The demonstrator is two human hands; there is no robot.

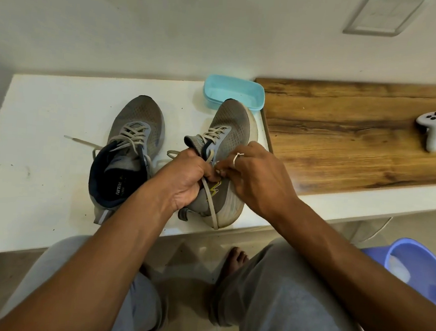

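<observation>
Head view: the grey running shoe (230, 129) lies tilted on the white table (45, 125). The left hand (184, 178) grips its collar, and the right hand (257, 179) pinches the lace (210, 204) at the eyelets. The second shoe (136, 127) stands left of the grip, and a blue container (233, 90) sits just beyond the toe.

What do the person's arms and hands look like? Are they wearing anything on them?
The left arm and right arm are bare, with no sleeves, watch or gloves in view. The right hand wears one thin, pale silvery ring on a finger. The left hand wears nothing.
</observation>
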